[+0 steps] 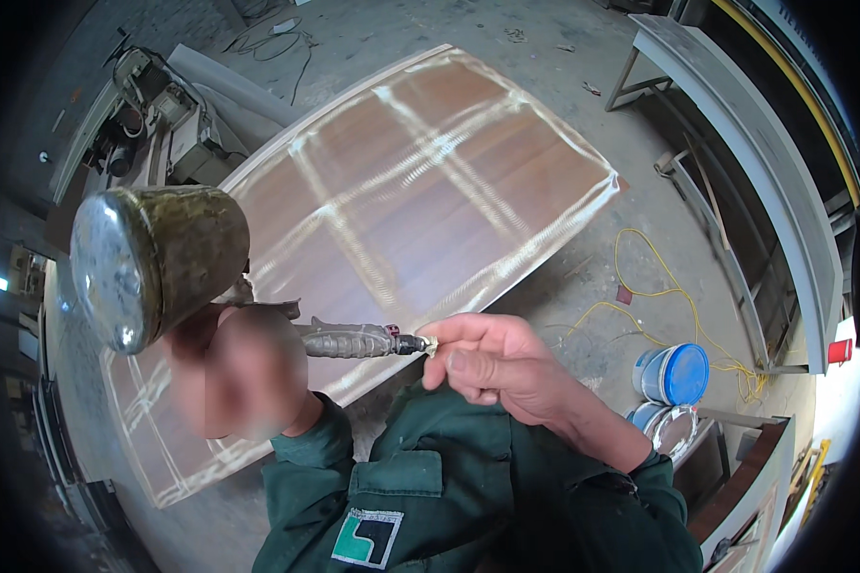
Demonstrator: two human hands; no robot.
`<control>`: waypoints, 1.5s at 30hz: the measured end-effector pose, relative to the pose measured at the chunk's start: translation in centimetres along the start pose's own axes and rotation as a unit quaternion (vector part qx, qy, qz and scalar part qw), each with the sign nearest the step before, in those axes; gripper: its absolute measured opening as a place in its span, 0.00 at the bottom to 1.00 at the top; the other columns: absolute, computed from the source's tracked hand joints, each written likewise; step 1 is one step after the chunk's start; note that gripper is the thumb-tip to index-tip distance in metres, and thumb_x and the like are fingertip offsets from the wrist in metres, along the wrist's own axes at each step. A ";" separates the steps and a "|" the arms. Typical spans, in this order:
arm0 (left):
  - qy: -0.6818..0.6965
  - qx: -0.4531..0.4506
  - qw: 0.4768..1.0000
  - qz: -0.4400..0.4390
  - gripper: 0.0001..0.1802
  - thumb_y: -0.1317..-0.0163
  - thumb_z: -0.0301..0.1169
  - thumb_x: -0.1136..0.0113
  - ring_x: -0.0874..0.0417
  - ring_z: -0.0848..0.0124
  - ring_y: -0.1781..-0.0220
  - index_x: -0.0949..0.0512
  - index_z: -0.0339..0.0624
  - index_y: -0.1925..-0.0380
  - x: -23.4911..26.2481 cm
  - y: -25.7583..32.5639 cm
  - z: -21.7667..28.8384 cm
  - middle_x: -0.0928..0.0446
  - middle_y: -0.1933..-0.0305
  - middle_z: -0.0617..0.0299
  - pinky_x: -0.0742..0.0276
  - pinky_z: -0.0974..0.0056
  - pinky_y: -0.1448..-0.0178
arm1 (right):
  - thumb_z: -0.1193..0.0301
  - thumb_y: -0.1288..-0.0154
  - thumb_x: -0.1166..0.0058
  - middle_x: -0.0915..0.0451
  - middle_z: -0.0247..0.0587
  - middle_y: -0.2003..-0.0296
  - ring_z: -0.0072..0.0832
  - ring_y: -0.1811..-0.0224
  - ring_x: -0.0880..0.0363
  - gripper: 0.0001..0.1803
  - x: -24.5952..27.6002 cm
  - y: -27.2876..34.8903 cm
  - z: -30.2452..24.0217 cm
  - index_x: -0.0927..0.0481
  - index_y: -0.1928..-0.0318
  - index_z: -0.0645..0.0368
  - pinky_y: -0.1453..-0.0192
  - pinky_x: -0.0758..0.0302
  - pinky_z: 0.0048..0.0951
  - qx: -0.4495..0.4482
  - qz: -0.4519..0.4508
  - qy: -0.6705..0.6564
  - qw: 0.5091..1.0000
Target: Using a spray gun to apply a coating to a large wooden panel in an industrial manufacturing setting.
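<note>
A spray gun (349, 341) lies sideways in front of my chest, its grey, paint-stained handle pointing right. Its metal cup (196, 239), smeared with dried paint, is tipped over at the left. My left hand (244, 372) is closed round the gun's body just below the cup; the hand is blurred and its fingers are partly hidden. With thumb and fingers, my right hand (497, 368) pinches the dark fitting (411, 345) at the handle's end. A small pale scrap (431, 346) shows at those fingertips; its kind cannot be made out.
Beyond the gun lies a large brown panel (411, 229) with pale grid-like bands. Machinery (177, 124) stands far left. At right are a long grey bench (736, 115), a yellow hose (678, 286) on the floor and a blue-lidded bucket (683, 374) beside another open-looking bucket (674, 430).
</note>
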State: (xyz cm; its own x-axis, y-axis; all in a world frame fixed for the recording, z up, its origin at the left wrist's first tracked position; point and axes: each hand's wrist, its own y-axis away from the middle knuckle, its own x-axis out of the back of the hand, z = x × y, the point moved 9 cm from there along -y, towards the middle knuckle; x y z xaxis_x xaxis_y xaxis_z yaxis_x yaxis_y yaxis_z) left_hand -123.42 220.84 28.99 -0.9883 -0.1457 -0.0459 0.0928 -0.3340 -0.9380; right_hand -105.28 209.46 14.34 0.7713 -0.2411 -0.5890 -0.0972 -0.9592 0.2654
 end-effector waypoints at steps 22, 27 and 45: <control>-0.014 0.004 1.000 0.017 0.17 0.36 0.30 0.37 0.25 0.59 0.69 0.28 0.33 0.80 1.0 1.0 1.1 0.25 0.75 0.47 0.27 0.55 0.62 | 0.77 0.33 0.29 0.11 0.39 0.60 0.17 0.60 0.16 0.10 -2.1 1.5 -2.2 0.12 0.52 0.65 0.55 0.23 0.23 0.168 0.014 0.286 0.943; -0.028 0.031 0.999 0.033 0.15 0.36 0.28 0.36 0.25 0.60 0.68 0.25 0.31 0.80 1.4 1.1 0.9 0.23 0.74 0.47 0.25 0.55 0.61 | 0.78 0.33 0.30 0.11 0.40 0.57 0.17 0.60 0.17 0.18 -1.8 2.3 -1.5 0.17 0.44 0.64 0.56 0.22 0.23 0.233 0.034 0.276 0.932; 0.004 -0.156 0.988 0.021 0.16 0.37 0.27 0.35 0.26 0.59 0.72 0.26 0.30 0.81 1.5 1.4 3.7 0.23 0.75 0.46 0.27 0.57 0.61 | 0.87 0.39 0.42 0.23 0.34 0.70 0.18 0.76 0.30 0.20 -0.7 1.1 2.1 0.28 0.48 0.59 0.75 0.37 0.21 -0.011 0.088 -0.171 0.981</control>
State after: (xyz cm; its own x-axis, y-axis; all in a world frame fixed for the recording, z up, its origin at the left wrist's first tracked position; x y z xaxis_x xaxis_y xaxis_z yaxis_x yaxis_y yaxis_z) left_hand -124.34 216.66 28.84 -0.9854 -0.1455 -0.0887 0.0932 -0.0243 -0.9954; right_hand -107.28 208.24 13.47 0.4878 -0.4423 -0.7527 -0.1939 -0.8955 0.4006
